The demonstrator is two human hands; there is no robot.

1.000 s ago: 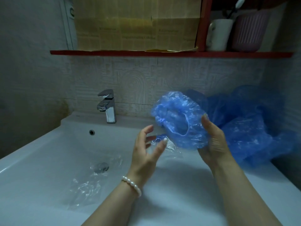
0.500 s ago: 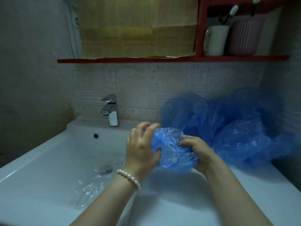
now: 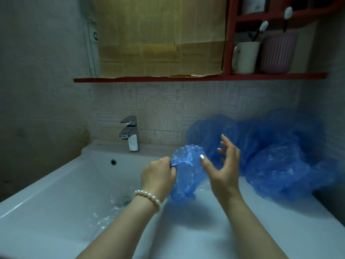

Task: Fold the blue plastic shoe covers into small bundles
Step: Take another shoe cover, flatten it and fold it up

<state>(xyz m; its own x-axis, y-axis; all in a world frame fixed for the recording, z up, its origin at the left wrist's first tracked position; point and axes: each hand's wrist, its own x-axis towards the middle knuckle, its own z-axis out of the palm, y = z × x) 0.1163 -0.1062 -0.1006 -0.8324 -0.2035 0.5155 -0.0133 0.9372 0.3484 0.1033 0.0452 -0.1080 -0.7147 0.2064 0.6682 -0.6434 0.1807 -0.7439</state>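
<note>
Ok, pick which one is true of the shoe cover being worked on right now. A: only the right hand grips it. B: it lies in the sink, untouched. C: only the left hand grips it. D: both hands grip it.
C: the left hand pinches the top edge of the shoe cover, which hangs down, while the right hand is beside it with fingers spread, gripping nothing.
</note>
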